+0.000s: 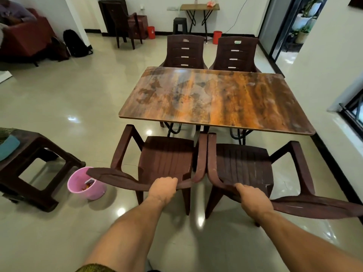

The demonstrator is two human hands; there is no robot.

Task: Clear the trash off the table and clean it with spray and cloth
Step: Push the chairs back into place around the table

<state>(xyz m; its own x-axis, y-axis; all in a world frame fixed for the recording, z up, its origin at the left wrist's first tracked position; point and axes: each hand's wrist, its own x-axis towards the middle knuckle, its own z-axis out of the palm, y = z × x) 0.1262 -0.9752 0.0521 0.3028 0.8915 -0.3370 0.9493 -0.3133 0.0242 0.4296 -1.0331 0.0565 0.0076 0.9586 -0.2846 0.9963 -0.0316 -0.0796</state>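
The wooden table (pixel 214 99) stands ahead of me with a bare, streaky, glossy top. Two brown plastic chairs stand side by side between me and it. My left hand (pixel 164 188) grips the top of the backrest of the left near chair (pixel 167 158). My right hand (pixel 250 197) grips the top of the backrest of the right near chair (pixel 241 163). A pink bin (pixel 86 183) with scraps inside sits on the floor to the left of the left chair. No spray bottle or cloth shows near the table.
Two more brown chairs (pixel 186 52) stand at the table's far side. A dark stool (pixel 33 167) with a teal thing on it is at my left. A white wall and window ledge (pixel 337 107) run close along the right. Seated people are at the far left.
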